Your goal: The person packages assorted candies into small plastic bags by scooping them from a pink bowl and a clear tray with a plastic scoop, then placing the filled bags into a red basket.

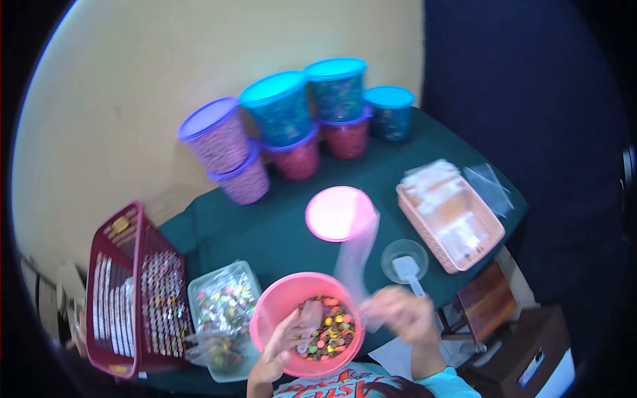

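My left hand [284, 343] reaches over the near left rim of a pink tub [271, 300], its fingers around a see-through plastic piece [310, 314] whose kind I cannot tell. Brown, yellow, green and orange-pink candies [337, 330] lie in the tub. Just right of the tub, my right hand [405, 316] is smeared by motion, fingers closed on a long clear plastic bag [355, 262]. The bag rises from the hand and overlaps a round pink lid [337, 213] in this view. Near my right hand stands a clear round bowl [397, 251] with a white scoop [406, 268] in it.
Left of the tub is a clear container [229, 295] of wrapped sweets, beside a maroon basket [138, 292] of packed goods. Stacked purple-lidded tubs [229, 142] and blue-lidded tubs [277, 109] line the back. A pink basket [451, 215] with clear plastic bags [490, 189] sits right.
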Motion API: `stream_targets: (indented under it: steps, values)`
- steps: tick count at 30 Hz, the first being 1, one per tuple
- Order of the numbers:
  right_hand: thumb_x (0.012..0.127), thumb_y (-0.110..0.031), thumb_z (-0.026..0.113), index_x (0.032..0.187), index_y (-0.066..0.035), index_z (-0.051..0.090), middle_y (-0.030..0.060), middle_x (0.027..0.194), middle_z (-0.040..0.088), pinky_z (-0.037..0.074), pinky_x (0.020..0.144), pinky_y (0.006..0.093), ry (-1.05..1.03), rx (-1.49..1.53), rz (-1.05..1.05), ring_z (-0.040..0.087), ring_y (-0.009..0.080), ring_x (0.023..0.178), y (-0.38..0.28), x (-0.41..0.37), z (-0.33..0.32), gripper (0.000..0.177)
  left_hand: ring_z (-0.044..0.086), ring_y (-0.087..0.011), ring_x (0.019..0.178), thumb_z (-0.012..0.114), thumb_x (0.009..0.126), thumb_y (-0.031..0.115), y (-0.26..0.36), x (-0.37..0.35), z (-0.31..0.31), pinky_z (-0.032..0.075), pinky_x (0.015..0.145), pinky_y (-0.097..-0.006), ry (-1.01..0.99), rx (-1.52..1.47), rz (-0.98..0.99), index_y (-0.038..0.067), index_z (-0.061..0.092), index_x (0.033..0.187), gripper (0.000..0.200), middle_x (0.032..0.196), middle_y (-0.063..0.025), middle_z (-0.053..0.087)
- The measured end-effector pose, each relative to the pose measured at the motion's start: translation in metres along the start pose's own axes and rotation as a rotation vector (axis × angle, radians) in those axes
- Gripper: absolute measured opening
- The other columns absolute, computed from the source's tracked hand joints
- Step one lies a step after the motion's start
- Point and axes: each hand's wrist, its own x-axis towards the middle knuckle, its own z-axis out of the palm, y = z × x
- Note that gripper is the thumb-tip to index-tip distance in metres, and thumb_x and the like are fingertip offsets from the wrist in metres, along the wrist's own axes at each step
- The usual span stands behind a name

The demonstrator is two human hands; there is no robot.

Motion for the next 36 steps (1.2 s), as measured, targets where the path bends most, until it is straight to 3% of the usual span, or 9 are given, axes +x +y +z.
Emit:
stream_targets:
  steps: [2, 4, 13, 17, 19, 21, 24, 31, 36]
  values:
    - [0.076, -0.005, 0.054, 0.094, -0.005, 0.06, 0.0083, 0.103, 0.057, 0.04, 0.084, 0.035, -0.339, -0.003, -0.057, 0.053, 0.0243, 0.095, 0.006, 0.002, 0.055, 0.019, 0.036, -0.0339, 0.113, 0.043, 0.07, 0.066, 0.002, -0.005, 0.001, 0.032, 0.091, -0.0426, 0.094, -0.094, 0.05, 0.0, 0.011, 0.131, 0.095, 0.129, -0.0218, 0.026]
    - [0.071, -0.005, 0.059, 0.095, -0.004, 0.058, 0.0064, 0.104, 0.055, 0.04, 0.082, 0.0352, -0.536, 0.014, -0.122, 0.052, 0.0225, 0.094, 0.014, 0.001, 0.098, 0.024, 0.026, -0.0345, 0.12, 0.031, 0.06, 0.08, 0.007, -0.012, 0.001, 0.026, 0.096, -0.0447, 0.027, -0.511, 0.042, 0.005, 0.003, 0.133, 0.108, 0.134, -0.0166, 0.016]
    - [0.064, -0.005, 0.067, 0.09, -0.005, 0.061, 0.006, 0.096, 0.057, 0.042, 0.079, 0.0316, -0.85, 0.107, -0.031, 0.053, 0.021, 0.091, 0.02, 0.007, 0.15, 0.026, 0.027, -0.0295, 0.121, 0.035, 0.06, 0.078, -0.008, -0.06, -0.024, 0.024, 0.098, -0.0384, 0.161, -0.707, 0.047, 0.004, 0.009, 0.132, 0.107, 0.129, -0.0202, 0.023]
    - [0.068, -0.004, 0.065, 0.09, -0.003, 0.06, 0.008, 0.091, 0.057, 0.044, 0.073, 0.0278, -0.814, 0.19, 0.092, 0.056, 0.0181, 0.082, 0.017, 0.008, 0.156, 0.022, 0.027, -0.0352, 0.119, 0.029, 0.067, 0.075, -0.015, -0.069, -0.032, 0.023, 0.098, -0.0429, 0.157, -0.741, 0.063, 0.003, 0.017, 0.13, 0.097, 0.126, -0.0246, 0.027]
    - [0.068, -0.002, 0.064, 0.09, -0.003, 0.06, 0.0076, 0.088, 0.058, 0.046, 0.07, 0.0269, -0.791, 0.144, 0.144, 0.057, 0.0178, 0.079, 0.014, 0.009, 0.159, 0.023, 0.031, -0.0273, 0.118, 0.036, 0.074, 0.066, -0.019, -0.07, -0.039, 0.027, 0.097, -0.0368, 0.075, -0.827, 0.095, 0.004, 0.015, 0.131, 0.087, 0.126, -0.02, 0.029]
    - [0.068, 0.002, 0.062, 0.089, -0.003, 0.06, 0.0076, 0.084, 0.059, 0.047, 0.063, 0.0251, -0.741, 0.099, 0.156, 0.059, 0.0174, 0.073, 0.011, 0.005, 0.166, 0.022, 0.03, -0.0333, 0.118, 0.03, 0.073, 0.068, -0.013, -0.07, -0.046, 0.025, 0.097, -0.0434, 0.125, -0.761, 0.024, 0.003, 0.017, 0.13, 0.088, 0.126, -0.0228, 0.029]
    - [0.064, 0.008, 0.059, 0.083, -0.002, 0.057, 0.0085, 0.081, 0.06, 0.047, 0.053, 0.0244, -0.535, -0.101, -0.009, 0.059, 0.0173, 0.068, 0.01, 0.0, 0.186, 0.021, 0.031, -0.0325, 0.118, 0.031, 0.075, 0.064, -0.009, -0.073, -0.06, 0.03, 0.094, -0.0435, 0.171, -0.809, -0.013, 0.003, 0.016, 0.13, 0.083, 0.127, -0.0208, 0.03]
    - [0.061, 0.007, 0.062, 0.08, -0.004, 0.055, 0.0079, 0.081, 0.061, 0.048, 0.06, 0.0258, -0.35, -0.252, 0.012, 0.06, 0.0189, 0.071, 0.007, -0.013, 0.257, 0.024, 0.036, -0.0316, 0.113, 0.037, 0.078, 0.056, -0.001, -0.093, -0.106, 0.033, 0.093, -0.0426, 0.161, -0.736, 0.03, 0.002, 0.016, 0.129, 0.077, 0.119, -0.018, 0.035]
    - [0.058, 0.003, 0.063, 0.081, -0.005, 0.056, 0.0056, 0.079, 0.057, 0.044, 0.062, 0.0308, -0.228, -0.455, -0.079, 0.055, 0.0209, 0.069, 0.006, -0.015, 0.308, 0.025, 0.032, -0.0309, 0.115, 0.046, 0.074, 0.055, 0.009, -0.111, -0.137, 0.031, 0.094, -0.0423, 0.146, -0.66, 0.087, 0.004, 0.012, 0.13, 0.084, 0.124, -0.0181, 0.028]
